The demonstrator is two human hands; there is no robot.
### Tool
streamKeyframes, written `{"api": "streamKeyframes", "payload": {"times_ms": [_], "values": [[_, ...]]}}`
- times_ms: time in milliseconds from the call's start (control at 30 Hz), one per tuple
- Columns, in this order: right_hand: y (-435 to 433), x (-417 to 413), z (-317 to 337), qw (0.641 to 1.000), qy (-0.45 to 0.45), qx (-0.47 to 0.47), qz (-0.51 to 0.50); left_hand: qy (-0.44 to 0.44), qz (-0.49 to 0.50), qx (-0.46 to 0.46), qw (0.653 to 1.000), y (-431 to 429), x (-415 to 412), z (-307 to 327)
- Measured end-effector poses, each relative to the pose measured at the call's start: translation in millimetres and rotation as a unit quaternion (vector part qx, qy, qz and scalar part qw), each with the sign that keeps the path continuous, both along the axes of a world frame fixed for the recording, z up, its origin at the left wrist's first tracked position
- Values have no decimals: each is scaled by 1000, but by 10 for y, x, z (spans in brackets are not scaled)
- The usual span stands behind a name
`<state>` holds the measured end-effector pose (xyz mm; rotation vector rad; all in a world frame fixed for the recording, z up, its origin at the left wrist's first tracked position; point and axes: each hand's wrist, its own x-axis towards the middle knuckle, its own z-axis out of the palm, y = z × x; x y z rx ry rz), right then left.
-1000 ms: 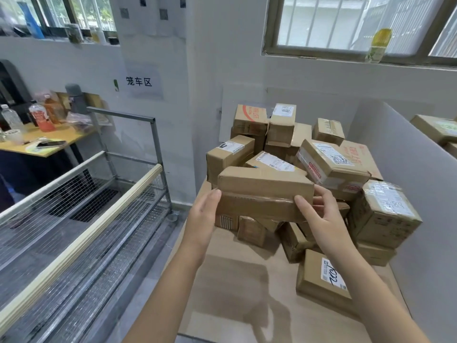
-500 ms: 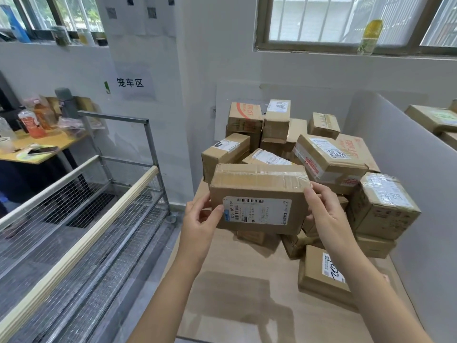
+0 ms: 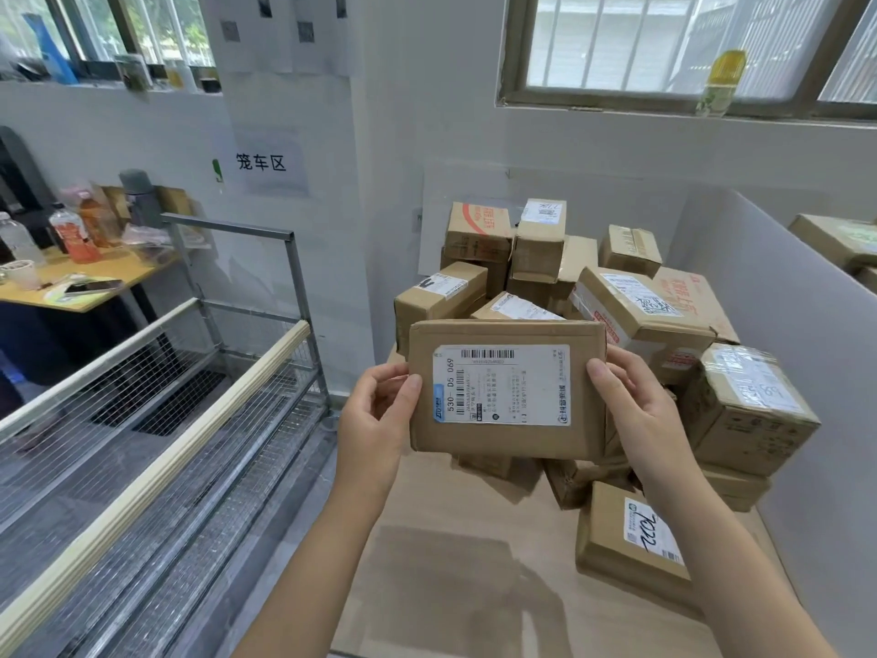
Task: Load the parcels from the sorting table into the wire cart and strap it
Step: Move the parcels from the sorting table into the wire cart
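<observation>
A parcel sorting room: heaped labelled cartons (image 3: 636, 301), a wire cart (image 3: 156, 420), zone sign (image 3: 262, 162).

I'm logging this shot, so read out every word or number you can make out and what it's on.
"笼车区": wall sign.
"530- D5 069": label of the held parcel.
"7022", handwritten: label of the lower-right parcel.
Remaining print on these labels and on the pile: too small or blurred.
</observation>
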<state>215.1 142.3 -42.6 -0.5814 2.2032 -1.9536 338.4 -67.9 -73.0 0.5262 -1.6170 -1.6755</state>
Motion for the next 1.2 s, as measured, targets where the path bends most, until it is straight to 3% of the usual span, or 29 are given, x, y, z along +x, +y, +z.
{"api": "streamKeyframes", "payload": {"times_ms": [267,467,667,800,1000,1100,1200], "values": [[-92,-66,-70,999,-33,7,-32,1,-31,50,998,-52,4,-80],[-92,-141,-66,997,-69,15,15,15,-95,99,990,-57,-18,-37],[-50,-108,-47,993,-105,-53,16,14,-167,80,983,-63,-115,86],[-25,-127,-55,989,-101,-105,-24,50,-204,136,968,-89,-193,73],[-101,-29,-154,982,-102,-146,-65,33,-106,146,983,71,-351,-178],[-156,4,-214,980,-130,-145,-37,66,-61,204,975,117,-407,-229],[-163,-12,-283,978,-154,-137,23,58,-18,166,984,110,-402,-216]]}}
